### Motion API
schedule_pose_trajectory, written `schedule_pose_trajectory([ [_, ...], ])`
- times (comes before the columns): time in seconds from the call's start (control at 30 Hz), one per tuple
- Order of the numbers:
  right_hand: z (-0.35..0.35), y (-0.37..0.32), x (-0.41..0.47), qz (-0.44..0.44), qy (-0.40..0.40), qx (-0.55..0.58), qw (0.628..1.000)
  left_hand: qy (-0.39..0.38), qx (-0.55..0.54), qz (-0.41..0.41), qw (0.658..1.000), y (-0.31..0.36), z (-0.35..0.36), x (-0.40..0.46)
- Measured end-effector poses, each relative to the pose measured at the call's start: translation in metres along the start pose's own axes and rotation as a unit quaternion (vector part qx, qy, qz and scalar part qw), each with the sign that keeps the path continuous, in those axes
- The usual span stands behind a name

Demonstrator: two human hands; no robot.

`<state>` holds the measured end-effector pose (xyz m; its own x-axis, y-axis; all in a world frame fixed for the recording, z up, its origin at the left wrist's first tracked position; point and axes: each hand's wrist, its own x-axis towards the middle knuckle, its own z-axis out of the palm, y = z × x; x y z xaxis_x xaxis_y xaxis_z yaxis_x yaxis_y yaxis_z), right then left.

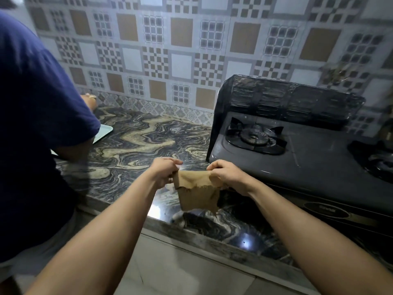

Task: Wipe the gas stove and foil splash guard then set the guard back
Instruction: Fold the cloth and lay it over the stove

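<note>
Gas stove (297,158), dark, two-burner, on a marbled countertop (138,141); foil splash guard (282,101) stands upright along its back and left edge, before the patterned tile wall (170,50). Left of the stove's front corner, left hand (163,173) and right hand (227,175) pinch a frayed tan cloth (197,192) by its top edge. Front-panel label unreadable. Farther left, a person in a navy shirt (38,124) stands at the counter.
</note>
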<state>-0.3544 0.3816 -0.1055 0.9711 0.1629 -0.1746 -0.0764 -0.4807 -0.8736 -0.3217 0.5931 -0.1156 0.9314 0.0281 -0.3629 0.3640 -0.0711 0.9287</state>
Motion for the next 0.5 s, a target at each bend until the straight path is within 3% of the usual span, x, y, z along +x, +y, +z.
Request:
schedule_pose_trajectory([
  [0.07, -0.013, -0.005, -0.002, -0.032, -0.079, 0.006, 0.996, -0.015, -0.024, 0.008, 1.0, 0.011, -0.002, -0.003],
  [0.13, -0.021, -0.011, -0.003, -0.066, -0.107, -0.046, 0.991, -0.064, -0.022, 0.031, 0.997, 0.021, -0.005, -0.014],
  [0.3, -0.025, -0.024, 0.002, -0.12, -0.022, -0.103, 0.987, -0.13, 0.092, 0.095, 0.983, 0.031, -0.007, -0.029],
  [0.5, -0.04, -0.033, -0.006, -0.123, -0.04, -0.135, 0.982, -0.09, 0.242, 0.143, 0.955, 0.044, -0.001, -0.033],
])
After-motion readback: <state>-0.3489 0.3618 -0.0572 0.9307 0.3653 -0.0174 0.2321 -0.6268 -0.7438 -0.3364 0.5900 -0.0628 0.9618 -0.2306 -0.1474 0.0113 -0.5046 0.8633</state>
